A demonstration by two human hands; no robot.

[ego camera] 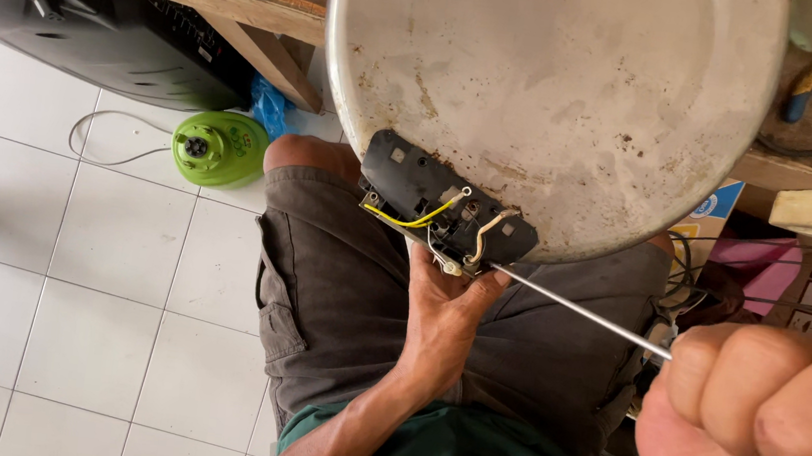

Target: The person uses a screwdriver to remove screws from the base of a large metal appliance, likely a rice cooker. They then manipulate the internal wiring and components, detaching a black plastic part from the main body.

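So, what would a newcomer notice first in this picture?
First, the big round metal pan base filling the top middle, stained, with a black terminal block and yellow and white wires on its lower edge. The left hand supports that block from below, while the right hand, close at the lower right, grips a thin metal rod pointing at the wires.

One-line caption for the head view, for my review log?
Left hand steadies a round metal appliance base at its black terminal block while the right hand drives a thin screwdriver shaft into it.
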